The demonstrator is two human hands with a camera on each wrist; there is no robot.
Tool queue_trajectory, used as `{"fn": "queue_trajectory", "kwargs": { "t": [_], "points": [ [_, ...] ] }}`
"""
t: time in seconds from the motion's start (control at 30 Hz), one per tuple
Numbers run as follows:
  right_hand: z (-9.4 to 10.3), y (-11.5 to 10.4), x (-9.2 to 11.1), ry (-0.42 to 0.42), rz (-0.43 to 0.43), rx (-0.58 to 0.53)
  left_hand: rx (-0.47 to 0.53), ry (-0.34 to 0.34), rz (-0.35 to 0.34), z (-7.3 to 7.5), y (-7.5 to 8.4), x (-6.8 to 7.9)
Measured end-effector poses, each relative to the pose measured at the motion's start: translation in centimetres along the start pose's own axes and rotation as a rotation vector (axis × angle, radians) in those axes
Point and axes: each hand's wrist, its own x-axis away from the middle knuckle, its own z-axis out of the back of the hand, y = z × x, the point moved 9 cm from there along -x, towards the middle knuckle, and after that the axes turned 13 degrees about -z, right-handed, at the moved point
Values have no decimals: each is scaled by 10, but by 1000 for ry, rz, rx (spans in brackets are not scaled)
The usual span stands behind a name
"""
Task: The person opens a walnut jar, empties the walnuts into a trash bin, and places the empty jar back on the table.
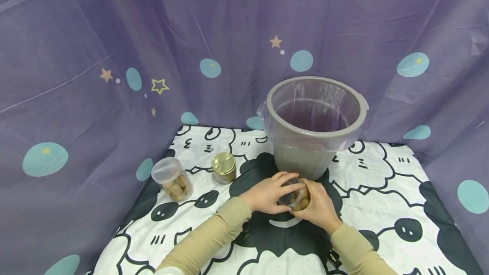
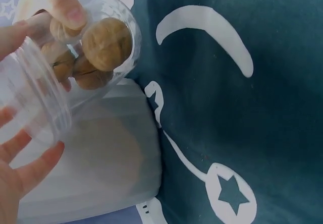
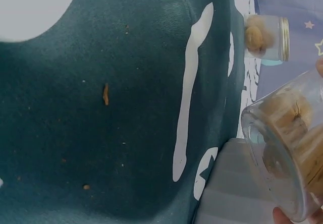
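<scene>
In front of the bin, both hands are on one clear jar [image 1: 304, 200], tilted onto its side. Several walnuts [image 2: 107, 43] lie inside it. My right hand [image 1: 320, 205] grips the jar's body, its thumb pressed to the clear wall in the left wrist view. My left hand [image 1: 272, 194] holds the jar's clear lid [image 2: 43, 90] with fingers spread around the rim. The lid sits at the mouth of the jar. In the right wrist view, the jar's base [image 3: 275, 168] faces the camera and the right hand shows only at the frame's edge.
A grey bin [image 1: 302, 160] lined with a clear bag stands just behind the hands. To the left are a gold-lidded jar [image 1: 224, 168] and a larger white-lidded jar [image 1: 172, 180] with brown pieces inside. Small brown crumbs [image 3: 105, 94] dot the patterned cloth [image 1: 382, 207].
</scene>
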Motion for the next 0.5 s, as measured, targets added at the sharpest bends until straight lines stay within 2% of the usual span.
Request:
{"fn": "queue_trajectory", "kwargs": {
  "t": [0.17, 0.37, 0.5],
  "points": [
    [0, 0, 0, -2, -3, -3, 13, 4, 138, -2, -6, 1],
    [-2, 2, 0, -14, -23, -14, -11, 56, 340, 3, -11, 2],
    [-1, 4, -1, -21, -34, -28, -63, 111, 415, 6, -11, -1]
  ]
}}
